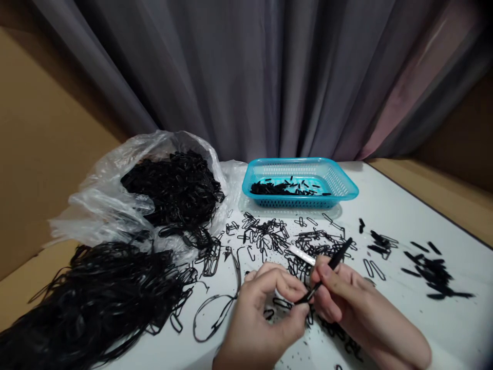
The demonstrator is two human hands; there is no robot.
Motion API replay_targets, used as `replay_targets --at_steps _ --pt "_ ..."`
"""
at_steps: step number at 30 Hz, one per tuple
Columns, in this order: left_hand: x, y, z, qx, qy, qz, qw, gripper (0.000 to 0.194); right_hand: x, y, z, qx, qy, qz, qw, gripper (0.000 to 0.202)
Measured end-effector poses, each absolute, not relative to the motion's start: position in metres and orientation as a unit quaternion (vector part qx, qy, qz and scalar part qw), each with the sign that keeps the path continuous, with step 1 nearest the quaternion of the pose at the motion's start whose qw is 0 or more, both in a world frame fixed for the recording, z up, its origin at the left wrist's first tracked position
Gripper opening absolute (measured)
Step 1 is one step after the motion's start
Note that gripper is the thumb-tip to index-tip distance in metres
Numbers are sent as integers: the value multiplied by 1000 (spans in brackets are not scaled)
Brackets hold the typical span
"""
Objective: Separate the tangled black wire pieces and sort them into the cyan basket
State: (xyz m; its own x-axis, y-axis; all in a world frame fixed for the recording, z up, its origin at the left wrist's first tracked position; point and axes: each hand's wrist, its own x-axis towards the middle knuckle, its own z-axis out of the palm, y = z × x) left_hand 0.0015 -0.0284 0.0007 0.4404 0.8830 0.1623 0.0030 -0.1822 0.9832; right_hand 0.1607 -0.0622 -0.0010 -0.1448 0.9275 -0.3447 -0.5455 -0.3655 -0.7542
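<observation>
My right hand (pixel 346 295) grips a slim black pen-shaped tool (pixel 341 253) between thumb and fingers. Its lower end slants down to the fingertips of my left hand (pixel 265 308). There the left thumb and forefinger pinch a small dark piece (pixel 302 299), mostly hidden by the fingers; I cannot tell its kind. The two hands meet at this point, above the table. Beneath and behind them lie many thin black loops (pixel 265 231), scattered in a loose heap. A whitish flat strip (pixel 301 254) sticks out just behind the right fingers.
A blue basket (pixel 352 192) with small black pieces stands at the back. To the left, a clear plastic bag (pixel 96 180) spills black loops (pixel 173 190), with a tangled black pile (pixel 96 303) before it. Small black pieces (pixel 433 272) lie right on the white table (pixel 408 221).
</observation>
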Motion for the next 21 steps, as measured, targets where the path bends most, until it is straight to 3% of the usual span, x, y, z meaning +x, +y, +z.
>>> replay_targets --at_steps 21 --pt "4 -29 8 648 328 378 574 17 155 -61 -13 -273 -93 814 504 23"
